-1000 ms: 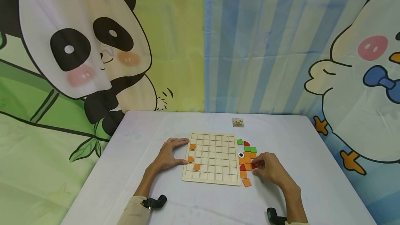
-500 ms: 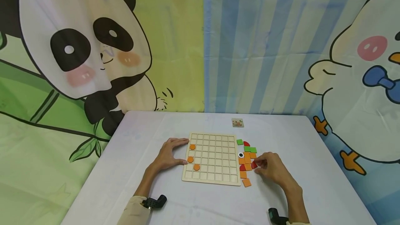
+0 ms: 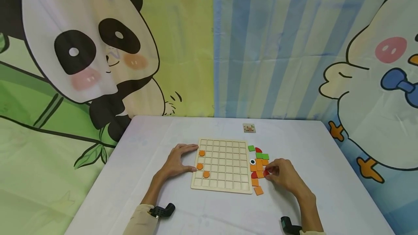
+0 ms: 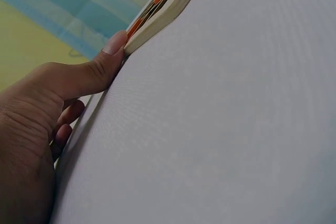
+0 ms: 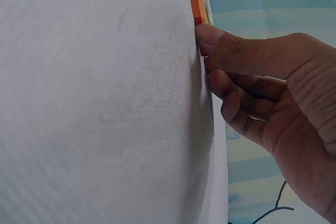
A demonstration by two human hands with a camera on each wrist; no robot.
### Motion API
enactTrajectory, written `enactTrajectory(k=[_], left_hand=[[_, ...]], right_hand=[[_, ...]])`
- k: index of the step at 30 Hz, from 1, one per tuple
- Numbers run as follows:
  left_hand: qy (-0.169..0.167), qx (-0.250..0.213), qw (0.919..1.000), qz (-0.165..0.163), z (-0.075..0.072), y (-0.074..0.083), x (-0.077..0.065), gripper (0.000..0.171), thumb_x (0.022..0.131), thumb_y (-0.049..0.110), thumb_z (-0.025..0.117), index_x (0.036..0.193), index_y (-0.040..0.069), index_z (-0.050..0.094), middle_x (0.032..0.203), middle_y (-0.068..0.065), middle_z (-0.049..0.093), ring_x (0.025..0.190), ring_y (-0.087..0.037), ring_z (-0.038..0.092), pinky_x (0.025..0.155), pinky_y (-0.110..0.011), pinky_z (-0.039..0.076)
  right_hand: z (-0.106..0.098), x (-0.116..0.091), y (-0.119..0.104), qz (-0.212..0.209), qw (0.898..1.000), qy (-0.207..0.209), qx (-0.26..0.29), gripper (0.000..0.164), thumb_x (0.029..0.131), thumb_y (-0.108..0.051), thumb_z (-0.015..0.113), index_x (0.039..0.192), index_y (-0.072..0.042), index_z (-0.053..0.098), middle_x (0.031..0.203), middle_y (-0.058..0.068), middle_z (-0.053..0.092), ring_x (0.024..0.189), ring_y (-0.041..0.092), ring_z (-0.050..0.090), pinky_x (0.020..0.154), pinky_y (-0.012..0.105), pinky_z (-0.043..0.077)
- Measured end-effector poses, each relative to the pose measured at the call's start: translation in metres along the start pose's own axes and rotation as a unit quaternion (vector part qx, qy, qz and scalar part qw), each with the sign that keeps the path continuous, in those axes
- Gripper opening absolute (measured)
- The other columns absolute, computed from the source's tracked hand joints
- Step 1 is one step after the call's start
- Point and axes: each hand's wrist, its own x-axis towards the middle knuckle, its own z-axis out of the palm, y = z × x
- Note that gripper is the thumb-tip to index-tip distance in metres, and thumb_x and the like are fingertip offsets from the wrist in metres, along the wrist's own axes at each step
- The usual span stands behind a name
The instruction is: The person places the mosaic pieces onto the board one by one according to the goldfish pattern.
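A wooden grid board (image 3: 225, 166) lies flat, with three round orange pieces (image 3: 206, 174) on its left columns. Against the board's left edge rests my left hand (image 3: 174, 161), thumb and forefinger spread apart; the left wrist view shows the thumb touching the board corner (image 4: 152, 31). My right hand (image 3: 283, 175) is at the loose pieces right of the board. Between its thumb and fingertips it pinches a red curved-edged piece (image 3: 266, 173), partly covered by the fingers. In the right wrist view the thumb sits at the end of an orange piece (image 5: 196, 1).
Beside the board's right edge lie several orange square pieces (image 3: 258, 190), green pieces (image 3: 262, 156), another red piece (image 3: 254, 175) and a black-and-white eye piece (image 3: 252, 161). A small patterned card (image 3: 249, 128) lies farther back on the white table (image 3: 163, 130).
My right hand shifted slightly right with the red piece, then its fingers closed back over it, covering more of it. The left hand and board look unmoved.
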Motion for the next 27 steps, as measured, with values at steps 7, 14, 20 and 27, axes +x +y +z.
enactTrajectory(k=[7,14,20,27], left_hand=[[-0.007,-0.01,0.9999,-0.003,-0.0009,0.0044,0.0003,0.092,0.071,0.044,0.103,0.153,0.022,0.066,0.159,0.001,0.064,0.142,-0.032,0.054,0.118,-0.065,0.038],[-0.01,-0.008,0.9999,-0.007,-0.0021,0.007,0.0,0.093,0.071,0.044,0.103,0.153,0.023,0.066,0.159,0.001,0.064,0.143,-0.03,0.054,0.118,-0.062,0.038],[-0.008,-0.011,0.9999,-0.007,-0.0022,0.0055,0.0,0.092,0.071,0.041,0.103,0.153,0.022,0.066,0.159,0.001,0.064,0.143,-0.031,0.054,0.117,-0.062,0.037],[-0.009,-0.007,0.9999,-0.009,-0.0019,0.0049,-0.0001,0.092,0.071,0.043,0.103,0.153,0.023,0.066,0.159,0.001,0.064,0.143,-0.031,0.054,0.118,-0.062,0.038]], right_hand=[[-0.0011,-0.0016,0.0027,0.005,1.0,0.009,-0.008,0.023,0.083,-0.009,0.095,0.103,-0.004,0.085,0.087,0.0,0.072,0.082,0.017,0.059,0.075,0.026,0.058],[-0.0041,-0.0036,0.004,0.001,1.0,0.008,-0.007,0.019,0.082,-0.013,0.096,0.096,-0.007,0.085,0.081,-0.001,0.069,0.079,0.017,0.057,0.069,0.023,0.053],[-0.006,-0.0031,0.0039,0.003,1.0,0.01,-0.007,0.019,0.082,-0.014,0.096,0.096,-0.007,0.085,0.08,-0.002,0.068,0.078,0.017,0.057,0.069,0.023,0.053],[-0.0074,-0.0056,0.0023,-0.008,1.0,0.017,-0.007,0.022,0.081,-0.017,0.097,0.096,-0.008,0.084,0.082,-0.001,0.069,0.079,0.016,0.058,0.07,0.023,0.052]])
